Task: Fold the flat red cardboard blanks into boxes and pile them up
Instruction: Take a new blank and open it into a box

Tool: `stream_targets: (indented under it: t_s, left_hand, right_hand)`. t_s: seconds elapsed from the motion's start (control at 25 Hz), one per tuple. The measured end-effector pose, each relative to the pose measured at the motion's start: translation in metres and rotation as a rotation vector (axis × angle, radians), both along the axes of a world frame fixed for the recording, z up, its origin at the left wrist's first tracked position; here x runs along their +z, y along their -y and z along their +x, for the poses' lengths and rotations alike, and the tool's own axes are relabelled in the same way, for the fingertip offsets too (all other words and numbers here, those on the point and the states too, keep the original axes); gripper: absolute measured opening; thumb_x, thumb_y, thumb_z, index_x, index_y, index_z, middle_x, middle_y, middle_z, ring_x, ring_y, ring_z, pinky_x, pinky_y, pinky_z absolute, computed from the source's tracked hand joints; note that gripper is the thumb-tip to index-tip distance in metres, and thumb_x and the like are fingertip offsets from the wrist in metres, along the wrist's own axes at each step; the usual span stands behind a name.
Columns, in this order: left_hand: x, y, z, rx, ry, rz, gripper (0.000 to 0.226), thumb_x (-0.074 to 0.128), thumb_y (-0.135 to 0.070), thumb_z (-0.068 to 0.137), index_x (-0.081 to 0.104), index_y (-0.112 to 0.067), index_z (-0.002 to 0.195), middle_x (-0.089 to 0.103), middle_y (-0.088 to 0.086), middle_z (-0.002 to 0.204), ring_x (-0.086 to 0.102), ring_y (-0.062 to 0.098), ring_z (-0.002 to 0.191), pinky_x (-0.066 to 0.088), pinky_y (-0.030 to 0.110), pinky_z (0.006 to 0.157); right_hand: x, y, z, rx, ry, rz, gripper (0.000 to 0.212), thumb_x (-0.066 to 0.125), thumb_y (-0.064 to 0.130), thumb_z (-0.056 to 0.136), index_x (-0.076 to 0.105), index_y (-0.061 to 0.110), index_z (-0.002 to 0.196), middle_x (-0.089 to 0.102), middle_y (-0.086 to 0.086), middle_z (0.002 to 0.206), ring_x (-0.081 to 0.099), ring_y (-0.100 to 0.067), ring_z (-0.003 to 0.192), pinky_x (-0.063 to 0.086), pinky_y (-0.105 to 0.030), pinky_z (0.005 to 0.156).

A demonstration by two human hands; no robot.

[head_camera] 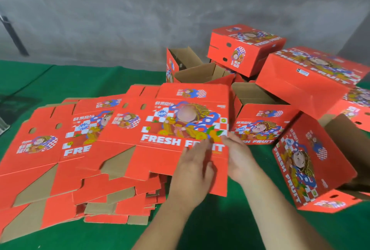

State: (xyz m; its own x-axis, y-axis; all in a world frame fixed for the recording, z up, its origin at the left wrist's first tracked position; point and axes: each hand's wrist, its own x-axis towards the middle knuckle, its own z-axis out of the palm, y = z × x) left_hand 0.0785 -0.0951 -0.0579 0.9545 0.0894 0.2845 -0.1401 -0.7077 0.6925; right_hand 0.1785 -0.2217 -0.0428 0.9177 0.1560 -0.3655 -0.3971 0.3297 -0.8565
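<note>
Your left hand (pixel 193 166) lies on the near right part of the top flat blank (pixel 170 129), fingers stretched out over the "FRESH FRUIT" lettering, palm on the red card. Your right hand (pixel 239 159) is at that blank's right edge, just beside the left one; its fingers reach toward the printed corner, but motion blur hides whether they pinch the edge or only touch it.

That top blank sits askew on a spread stack of flat blanks (pixel 52 161), which fans out to the left and near side over the green tabletop (pixel 220 227), with brown card undersides showing at the near flaps.

To the right, folded boxes are heaped together. One open box (pixel 260 117) stands just right of the top blank, its brown inside showing. Nearer on the right, a tipped box (pixel 312 163) lies on its side with the print facing you. Farther back, a closed box (pixel 244 49) rests on top of the others, beside a large tilted box (pixel 306 77) at far right. Two half-open boxes (pixel 192 67) stand at the far edge against the grey wall (pixel 120 19).
</note>
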Motion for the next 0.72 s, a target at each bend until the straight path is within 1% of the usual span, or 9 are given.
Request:
stream_targets:
  t_s: [0.12, 0.2, 0.28, 0.32, 0.36, 0.44, 0.52, 0.64, 0.72]
  left_hand:
    - [-0.014, -0.024, -0.003, 0.248, -0.037, 0.036, 0.064, 0.056, -0.038, 0.095, 0.047, -0.017, 0.155, 0.032, 0.014, 0.166, 0.026, 0.031, 0.154, 0.018, 0.048, 0.126]
    - [-0.015, -0.046, -0.001, 0.462, -0.148, -0.015, 0.079, 0.05, -0.051, 0.088, 0.041, -0.015, 0.158, 0.027, 0.022, 0.167, 0.024, 0.036, 0.155, 0.015, 0.049, 0.125]
    - [-0.009, -0.062, 0.004, 0.424, -0.191, -0.181, 0.076, 0.049, -0.054, 0.087, 0.043, -0.019, 0.154, 0.046, 0.017, 0.157, 0.042, 0.035, 0.146, 0.027, 0.053, 0.122]
    - [-0.005, -0.066, 0.006, 0.362, -0.152, -0.31, 0.06, 0.051, -0.051, 0.089, 0.051, -0.026, 0.144, 0.061, 0.009, 0.142, 0.055, 0.033, 0.133, 0.038, 0.055, 0.115]
    - [-0.003, -0.067, 0.008, 0.326, -0.121, -0.414, 0.044, 0.054, -0.047, 0.092, 0.057, -0.032, 0.133, 0.069, 0.0, 0.127, 0.063, 0.029, 0.121, 0.046, 0.055, 0.107]
    - [0.008, -0.059, 0.007, 0.295, -0.105, -0.491, 0.027, 0.055, -0.047, 0.095, 0.063, -0.044, 0.12, 0.068, -0.007, 0.12, 0.063, 0.022, 0.12, 0.048, 0.052, 0.107]
    - [0.015, -0.048, 0.002, 0.267, -0.119, -0.55, 0.031, 0.055, -0.058, 0.089, 0.065, -0.053, 0.117, 0.067, -0.019, 0.122, 0.06, 0.008, 0.124, 0.045, 0.043, 0.11]
    - [0.021, -0.038, -0.011, 0.261, -0.132, -0.661, 0.024, 0.054, -0.069, 0.079, 0.065, -0.07, 0.1, 0.068, -0.041, 0.105, 0.06, -0.015, 0.109, 0.045, 0.026, 0.096]
    - [0.022, -0.033, -0.022, 0.235, -0.165, -0.664, 0.033, 0.048, -0.075, 0.081, 0.069, -0.063, 0.104, 0.07, -0.038, 0.104, 0.061, -0.019, 0.101, 0.045, 0.024, 0.092]
  right_hand:
    - [-0.007, 0.08, -0.005, -0.101, 0.049, 0.014, 0.025, 0.055, 0.022, 0.106, 0.068, 0.021, 0.127, 0.075, -0.016, 0.12, 0.073, -0.037, 0.103, 0.057, -0.059, 0.09]
    - [-0.009, 0.127, -0.009, -0.236, 0.057, -0.025, 0.027, 0.056, 0.028, 0.105, 0.067, 0.023, 0.129, 0.074, -0.011, 0.123, 0.072, -0.034, 0.11, 0.056, -0.06, 0.093]
    - [-0.008, 0.162, -0.018, -0.335, 0.079, 0.02, 0.029, 0.053, 0.025, 0.106, 0.066, 0.02, 0.131, 0.075, -0.01, 0.123, 0.075, -0.027, 0.103, 0.062, -0.052, 0.084]
    - [-0.007, 0.175, -0.024, -0.35, 0.078, 0.036, 0.029, 0.052, 0.024, 0.106, 0.067, 0.021, 0.13, 0.074, -0.01, 0.124, 0.076, -0.025, 0.101, 0.063, -0.051, 0.082]
    - [-0.006, 0.185, -0.03, -0.362, 0.065, 0.04, 0.028, 0.053, 0.024, 0.106, 0.068, 0.021, 0.128, 0.074, -0.01, 0.125, 0.076, -0.025, 0.1, 0.063, -0.052, 0.082]
    - [-0.004, 0.198, -0.042, -0.398, 0.039, 0.029, 0.024, 0.056, 0.023, 0.104, 0.071, 0.023, 0.123, 0.075, -0.01, 0.122, 0.077, -0.023, 0.093, 0.064, -0.05, 0.079]
    - [0.0, 0.207, -0.051, -0.424, 0.01, -0.005, 0.021, 0.057, 0.022, 0.103, 0.073, 0.027, 0.116, 0.077, -0.008, 0.116, 0.078, -0.021, 0.087, 0.064, -0.049, 0.079]
    - [0.008, 0.209, -0.062, -0.358, 0.002, -0.057, 0.02, 0.061, 0.024, 0.1, 0.077, 0.03, 0.11, 0.079, -0.008, 0.11, 0.079, -0.023, 0.085, 0.064, -0.053, 0.075]
    - [0.013, 0.202, -0.068, -0.254, 0.063, -0.101, 0.024, 0.064, 0.024, 0.099, 0.073, 0.032, 0.12, 0.078, -0.007, 0.115, 0.078, -0.024, 0.094, 0.063, -0.052, 0.078]
